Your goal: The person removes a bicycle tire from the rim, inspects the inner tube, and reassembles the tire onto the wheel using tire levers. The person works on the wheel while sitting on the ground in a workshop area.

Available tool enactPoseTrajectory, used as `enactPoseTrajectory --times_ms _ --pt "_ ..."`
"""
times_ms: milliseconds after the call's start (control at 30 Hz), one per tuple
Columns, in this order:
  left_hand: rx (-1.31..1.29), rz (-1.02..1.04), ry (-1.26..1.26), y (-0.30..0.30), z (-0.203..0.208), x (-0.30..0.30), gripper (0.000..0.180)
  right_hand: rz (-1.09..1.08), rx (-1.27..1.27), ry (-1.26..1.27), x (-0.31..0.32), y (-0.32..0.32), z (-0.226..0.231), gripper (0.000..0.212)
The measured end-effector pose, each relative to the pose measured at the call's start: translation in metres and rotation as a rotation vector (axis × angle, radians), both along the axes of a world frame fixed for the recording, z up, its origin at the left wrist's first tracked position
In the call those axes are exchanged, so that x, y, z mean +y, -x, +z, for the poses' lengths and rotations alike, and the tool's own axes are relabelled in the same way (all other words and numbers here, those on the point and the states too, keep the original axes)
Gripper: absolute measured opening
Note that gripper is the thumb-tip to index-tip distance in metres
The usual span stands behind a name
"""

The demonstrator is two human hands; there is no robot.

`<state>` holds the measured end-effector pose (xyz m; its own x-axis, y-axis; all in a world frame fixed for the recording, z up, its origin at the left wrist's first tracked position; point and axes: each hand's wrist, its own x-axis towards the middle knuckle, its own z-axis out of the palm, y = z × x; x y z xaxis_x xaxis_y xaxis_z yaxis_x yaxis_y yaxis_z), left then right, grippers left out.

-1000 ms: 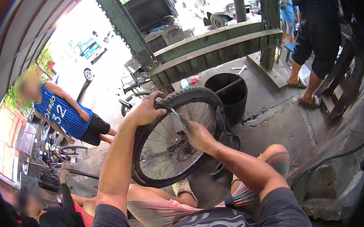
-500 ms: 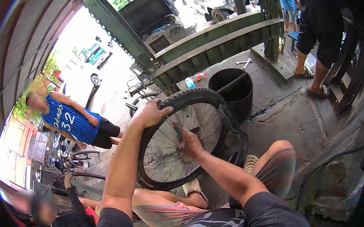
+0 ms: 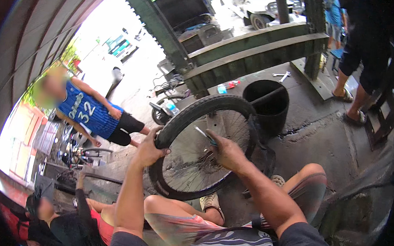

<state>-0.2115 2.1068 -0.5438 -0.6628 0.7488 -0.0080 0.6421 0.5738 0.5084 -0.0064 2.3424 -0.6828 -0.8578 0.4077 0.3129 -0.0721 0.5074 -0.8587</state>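
A bicycle wheel (image 3: 155, 177) with a black knobby tyre (image 3: 207, 101) stands tilted between my legs, its wire spokes facing me. My left hand (image 3: 151, 148) is closed round the tyre at its left side, thumb on the near face. In front of the spokes, my right hand (image 3: 227, 153) grips a slim silver tool (image 3: 201, 131) that looks like a screwdriver. Its tip points up and left, apart from the rim as far as I can see. Most of its handle is hidden in my fingers. A loose strip of black rubber (image 3: 267, 159) hangs by the wheel's right side.
Beyond the wheel stands a black bucket (image 3: 277, 121); wrenches (image 3: 281, 76) and plastic bottles (image 3: 222, 88) lie farther off. A green metal frame (image 3: 252, 56) crosses behind. One person in a blue jersey (image 3: 88, 108) stands left; another sits lower left (image 3: 68, 230); sandalled legs (image 3: 352, 95) stand right.
My left hand has slid down along the tyre's left side. My right hand has drawn the tool away from the rim. The whole view has shifted, so the surroundings sit farther right.
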Motion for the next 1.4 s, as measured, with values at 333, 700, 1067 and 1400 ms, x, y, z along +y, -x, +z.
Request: enactPoseTrajectory --times_ms 333,700,1067,1400 --pt "-0.243 -0.021 -0.300 -0.016 -0.023 -0.019 0.051 0.432 -0.481 -0.633 0.000 0.016 0.165 0.059" --pt "-0.253 -0.133 -0.234 -0.002 -0.033 -0.017 0.048 0.416 -0.786 -0.897 -0.015 0.038 0.207 0.032" --pt "-0.110 -0.169 -0.107 -0.018 -0.019 -0.024 0.052 0.137 0.026 -0.234 -0.042 0.008 -0.005 0.065" --pt "0.068 -0.004 0.036 -0.052 -0.012 -0.005 0.092 0.066 0.240 -0.122 -0.062 0.033 -0.048 0.065"
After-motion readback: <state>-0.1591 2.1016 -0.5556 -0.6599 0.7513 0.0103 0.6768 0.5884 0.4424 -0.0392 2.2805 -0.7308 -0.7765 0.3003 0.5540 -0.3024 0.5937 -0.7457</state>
